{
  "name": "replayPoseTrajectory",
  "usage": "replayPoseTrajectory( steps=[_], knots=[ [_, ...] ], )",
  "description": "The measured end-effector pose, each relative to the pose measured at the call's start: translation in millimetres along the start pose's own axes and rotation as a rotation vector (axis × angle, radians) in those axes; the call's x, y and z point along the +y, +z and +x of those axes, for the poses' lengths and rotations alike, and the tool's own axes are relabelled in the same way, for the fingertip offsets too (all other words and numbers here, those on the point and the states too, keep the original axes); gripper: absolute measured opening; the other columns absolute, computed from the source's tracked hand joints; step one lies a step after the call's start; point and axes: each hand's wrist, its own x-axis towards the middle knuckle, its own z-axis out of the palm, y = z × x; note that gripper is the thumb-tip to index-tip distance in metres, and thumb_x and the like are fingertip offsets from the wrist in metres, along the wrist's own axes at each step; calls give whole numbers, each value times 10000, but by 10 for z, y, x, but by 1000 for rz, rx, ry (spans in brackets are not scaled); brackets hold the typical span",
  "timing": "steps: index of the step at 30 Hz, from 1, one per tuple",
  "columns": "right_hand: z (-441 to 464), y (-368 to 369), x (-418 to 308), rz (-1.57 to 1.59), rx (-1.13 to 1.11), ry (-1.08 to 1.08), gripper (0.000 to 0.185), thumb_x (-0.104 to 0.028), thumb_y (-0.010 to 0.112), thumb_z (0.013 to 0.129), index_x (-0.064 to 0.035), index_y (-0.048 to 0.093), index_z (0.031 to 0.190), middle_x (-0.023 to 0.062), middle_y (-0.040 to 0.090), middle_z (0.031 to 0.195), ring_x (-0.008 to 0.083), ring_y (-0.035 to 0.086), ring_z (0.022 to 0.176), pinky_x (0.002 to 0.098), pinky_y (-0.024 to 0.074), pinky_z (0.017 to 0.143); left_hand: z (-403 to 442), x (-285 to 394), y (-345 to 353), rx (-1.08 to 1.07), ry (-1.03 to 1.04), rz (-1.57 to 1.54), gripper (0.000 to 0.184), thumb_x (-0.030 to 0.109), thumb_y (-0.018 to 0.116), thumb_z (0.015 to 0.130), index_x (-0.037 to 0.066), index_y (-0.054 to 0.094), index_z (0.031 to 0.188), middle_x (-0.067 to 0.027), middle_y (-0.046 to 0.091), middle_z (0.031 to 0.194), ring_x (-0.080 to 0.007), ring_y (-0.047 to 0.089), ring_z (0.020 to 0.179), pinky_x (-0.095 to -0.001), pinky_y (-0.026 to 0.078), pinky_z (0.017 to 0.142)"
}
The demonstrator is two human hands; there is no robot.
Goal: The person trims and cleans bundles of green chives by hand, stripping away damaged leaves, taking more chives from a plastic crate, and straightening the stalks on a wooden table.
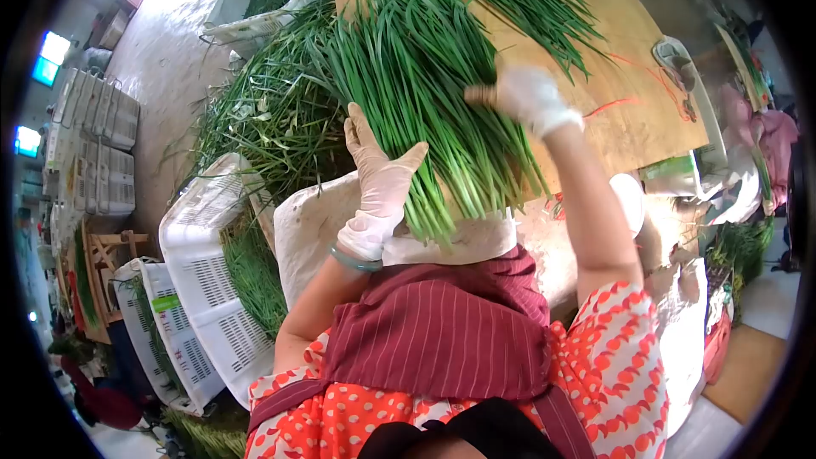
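A large bundle of green garlic chives (416, 68) lies in front of me, its pale cut ends toward my lap. My left hand (380, 174), in a thin whitish glove, rests against the left side of the bundle near those ends, thumb and fingers apart. On the bundle's right side is my right hand (523, 98), gloved too and smeared by motion; its finger pose is unclear. A second bunch of chives (535, 4) lies on the wooden board (629, 30). Red ties (612, 106) lie on the board, right of my right hand.
Loose, tangled leaves (263, 106) are heaped left of the bundle. White plastic crates (217, 263) with greens stand at my left, and more crates (93, 140) are stacked farther off. A tub of greens (238, 0) is at the upper left. A white container (680, 59) stands by the board's right edge.
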Motion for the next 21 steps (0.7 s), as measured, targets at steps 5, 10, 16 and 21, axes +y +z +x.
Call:
replayPoseTrajectory(
  steps=[5, 10, 16, 21],
  knots=[
    [-256, 213, -42, 1, -54, -4, 732, -486, 616, 765, -34, 400, 1300, 203, 598, 1051, 368, 562, 987, 450, 437, 838, -101, -21, 89, 14, -59, -143, 972, 4, 677, 670, 26, 64, 1425, -202, 144, 1446, -322, 179, 1330, -333, 165, 1088],
    [346, -77, -176, -12, 283, -196, 719, -445, 646, 745, -79, 391, 1310, 175, 604, 1029, 346, 567, 968, 427, 434, 852, -163, -16, 114, 41, -22, -123, 948, -2, 621, 702, 34, 11, 1427, -204, 83, 1461, -325, 142, 1343, -344, 162, 1090],
    [1155, 359, -451, 63, 440, -214, 640, -274, 617, 781, -104, 357, 1341, 180, 437, 1274, 353, 496, 1102, 421, 410, 915, -139, 71, 90, -19, 211, 251, 804, 33, 539, 753, 52, 115, 1436, -231, 1, 1464, -378, 80, 1352, -397, 116, 1095],
    [1314, 708, -132, 363, 521, 108, 663, -159, 600, 762, -141, 330, 1367, 201, 378, 1342, 366, 454, 1157, 440, 376, 962, -89, 39, 78, -95, 243, 308, 787, 71, 550, 768, 46, 129, 1432, -257, 16, 1456, -422, 60, 1342, -463, 90, 1085]
  ],
)
